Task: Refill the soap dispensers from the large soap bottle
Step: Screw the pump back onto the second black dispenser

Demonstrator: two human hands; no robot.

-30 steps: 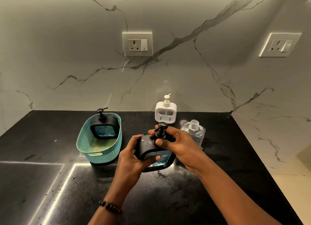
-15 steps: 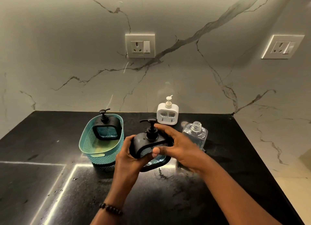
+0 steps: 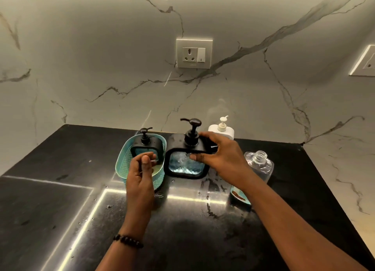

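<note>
My right hand [image 3: 221,159] grips a black square soap dispenser [image 3: 182,167], thumb on its clear front window and fingers over its top. The dispenser is upright, its pump head in place, with blue foamy liquid showing inside. Whether its base rests on the black counter [image 3: 50,199] I cannot tell. My left hand [image 3: 140,177] is off the dispenser, in front of the teal basket [image 3: 121,163], its fingers loosely curled around nothing. The large clear soap bottle [image 3: 259,165] stands uncapped to the right, behind my right forearm.
A second black dispenser [image 3: 146,143] sits inside the teal basket. A white dispenser [image 3: 222,128] stands against the marble wall at the back. A small teal item [image 3: 240,195] lies by my right forearm. The counter's right edge runs past the clear bottle.
The dispenser went from tilted between both hands to upright beside the basket. My left hand let go and drew back left. My view came closer and shifted left.
</note>
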